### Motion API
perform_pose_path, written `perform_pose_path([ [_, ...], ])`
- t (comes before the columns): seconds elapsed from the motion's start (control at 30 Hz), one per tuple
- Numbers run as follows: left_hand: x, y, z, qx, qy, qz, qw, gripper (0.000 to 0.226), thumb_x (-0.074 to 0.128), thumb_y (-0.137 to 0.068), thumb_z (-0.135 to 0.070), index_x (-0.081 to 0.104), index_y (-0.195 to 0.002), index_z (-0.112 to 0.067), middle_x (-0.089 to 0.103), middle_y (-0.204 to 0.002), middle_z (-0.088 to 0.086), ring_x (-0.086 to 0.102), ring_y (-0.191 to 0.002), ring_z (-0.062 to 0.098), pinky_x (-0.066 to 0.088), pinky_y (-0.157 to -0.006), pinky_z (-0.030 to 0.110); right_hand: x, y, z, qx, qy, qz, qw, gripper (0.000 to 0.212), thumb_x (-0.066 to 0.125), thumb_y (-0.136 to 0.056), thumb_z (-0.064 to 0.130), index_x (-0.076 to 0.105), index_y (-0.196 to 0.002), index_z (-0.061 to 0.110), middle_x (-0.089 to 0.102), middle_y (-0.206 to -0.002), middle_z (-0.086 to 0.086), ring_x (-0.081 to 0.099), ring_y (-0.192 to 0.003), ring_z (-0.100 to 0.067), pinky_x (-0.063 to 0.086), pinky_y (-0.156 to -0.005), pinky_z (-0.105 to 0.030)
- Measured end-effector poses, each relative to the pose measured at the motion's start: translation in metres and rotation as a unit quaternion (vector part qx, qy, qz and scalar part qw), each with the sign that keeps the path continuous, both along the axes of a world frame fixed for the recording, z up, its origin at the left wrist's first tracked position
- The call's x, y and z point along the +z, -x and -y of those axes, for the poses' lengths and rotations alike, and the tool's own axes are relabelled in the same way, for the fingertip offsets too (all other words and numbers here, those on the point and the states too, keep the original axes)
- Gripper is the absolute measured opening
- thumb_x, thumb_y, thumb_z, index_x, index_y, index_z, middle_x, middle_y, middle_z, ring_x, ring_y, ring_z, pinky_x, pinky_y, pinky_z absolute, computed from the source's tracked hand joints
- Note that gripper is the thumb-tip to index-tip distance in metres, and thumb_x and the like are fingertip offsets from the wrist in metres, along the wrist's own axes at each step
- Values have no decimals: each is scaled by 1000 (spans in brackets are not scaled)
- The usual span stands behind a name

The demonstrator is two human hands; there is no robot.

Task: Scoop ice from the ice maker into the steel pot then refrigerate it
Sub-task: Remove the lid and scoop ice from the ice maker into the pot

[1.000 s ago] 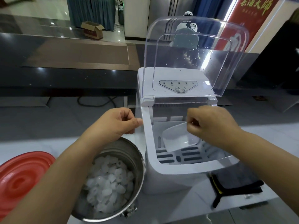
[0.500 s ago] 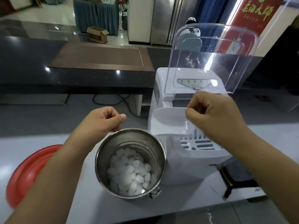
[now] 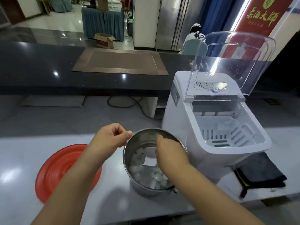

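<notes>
- Two hands are over the steel pot: my right hand reaches down inside it, fingers pinched on the clear plastic scoop, which is tipped mouth-down above the ice.
- My left hand is loosely curled at the pot's far-left rim, thumb and forefinger at the edge; I cannot tell whether they truly grip it.
- Ice cubes lie heaped on the pot's bottom, well below the rim.
- The pot stands on the pale grey counter, just beside the white ice maker on its left.
- The ice maker's clear lid is swung up and back; its slotted white basket shows almost no ice, only a small clear bit near the back.
- A red lid lies flat on the counter left of the pot, under my left forearm.
- A dark folded cloth sits to the right, against the ice maker's base.
</notes>
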State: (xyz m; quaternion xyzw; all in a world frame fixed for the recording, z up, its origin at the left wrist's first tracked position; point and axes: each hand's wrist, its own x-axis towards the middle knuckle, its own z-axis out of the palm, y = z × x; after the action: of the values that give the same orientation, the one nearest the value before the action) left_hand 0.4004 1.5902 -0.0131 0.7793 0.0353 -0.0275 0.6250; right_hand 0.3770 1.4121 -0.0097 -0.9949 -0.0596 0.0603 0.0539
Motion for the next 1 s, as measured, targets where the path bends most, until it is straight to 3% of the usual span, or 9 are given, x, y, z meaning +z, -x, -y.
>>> perform_pose_path([
  [0.27,0,6,-4,-16,0,2,1000,24,69,-84,-15,55,-66,-7,59,-57,5,52,-59,17,46,-66,31,-14,5,3,-65,-29,-112,991,33,50,-91,3,47,-124,7,61,-117,-16,59,-104,-33,39,-73,-31],
  [0.43,3,5,-1,-43,-2,1,999,25,69,-85,-19,56,-64,-11,61,-54,1,51,-62,22,46,-69,37,-6,11,3,-73,-11,-127,989,28,53,-87,1,58,-113,9,64,-109,-13,61,-100,-32,41,-72,-29],
  [0.67,13,8,11,-81,-14,18,996,25,69,-84,-21,57,-65,-11,61,-55,0,52,-59,18,45,-62,32,-1,31,9,-123,-126,-46,983,31,46,-89,7,64,-109,22,67,-103,-3,62,-93,-26,47,-74,-26],
  [0.83,18,16,29,-111,-29,36,993,24,68,-85,-21,57,-68,-7,57,-52,-3,46,-46,7,39,-46,16,3,44,16,-164,-305,36,937,20,54,-85,10,71,-85,21,70,-75,5,65,-68,-9,54,-71,-28],
  [1.0,18,27,56,-139,-9,43,989,25,67,-85,-21,56,-65,-12,58,-52,-3,51,-51,9,42,-54,22,8,54,30,-203,-374,101,899,31,64,-80,12,64,-62,37,67,-63,19,62,-59,0,55,-65,-24],
])
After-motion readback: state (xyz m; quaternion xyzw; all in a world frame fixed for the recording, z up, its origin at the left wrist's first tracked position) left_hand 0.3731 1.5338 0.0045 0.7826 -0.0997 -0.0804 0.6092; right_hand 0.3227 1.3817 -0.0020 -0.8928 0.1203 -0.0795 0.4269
